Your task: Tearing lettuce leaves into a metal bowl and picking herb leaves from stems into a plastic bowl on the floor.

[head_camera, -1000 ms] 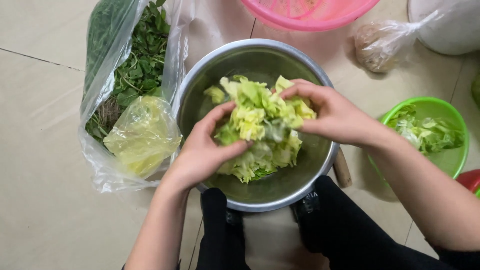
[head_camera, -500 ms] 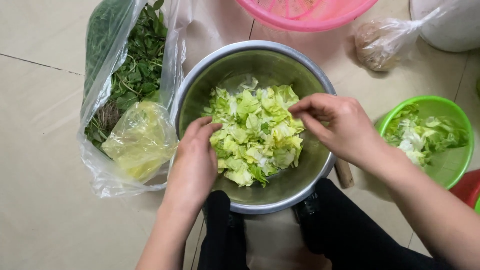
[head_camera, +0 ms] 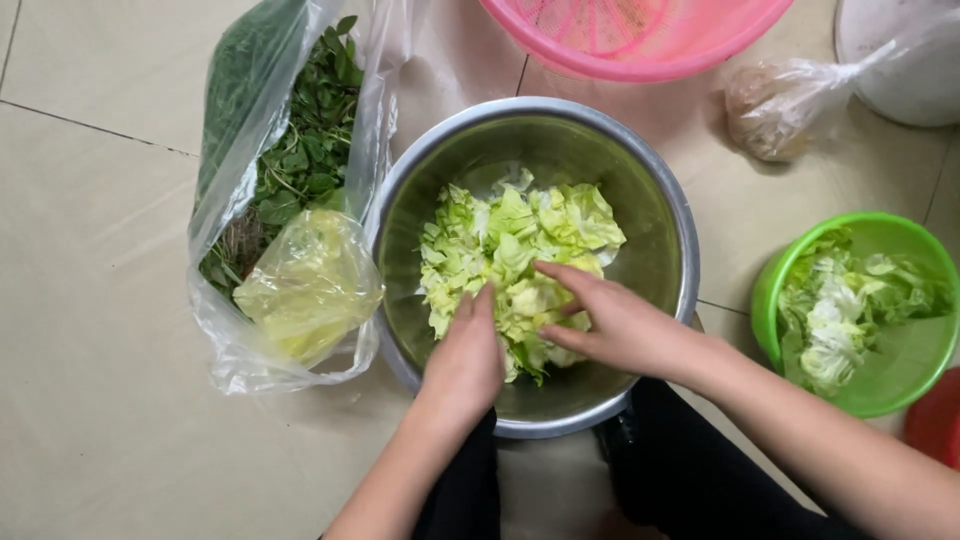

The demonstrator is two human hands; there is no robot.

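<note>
- Two hands deep in one steel bowl (head_camera: 665,240), near the middle of the tiled floor (head_camera: 90,320); heaped with torn pale lettuce (head_camera: 510,250), piled toward the near wall. Risk as judged: a hard press on the near side tips the rim and sends leaves over the edge onto the tiles.
- Beside the bowl's left rim, touching it: clear plastic bag (head_camera: 240,150) of dark leafy greens (head_camera: 305,150), with a crumpled yellowish bag (head_camera: 305,290) at its mouth. Could snag on a left elbow swing and drag greens out.
- At the far edge of the floor, just past the bowl: pink colander (head_camera: 640,40). Well placed, little danger.
- Toward the right edge: green tub (head_camera: 900,370) with more lettuce scraps; close to the right forearm, so a wide sweep may knock it.
- Right hand (head_camera: 625,325): fingers spread flat and slightly curled over the leaves, pressing or gathering, nothing pinched clearly.
- Left hand (head_camera: 465,360): fingers straight and close together, tips pushed into the pile at the near rim; grasp not visible, cannot tell.
- Small knotted bag (head_camera: 775,105) at the far right: out of reach, harmless.
</note>
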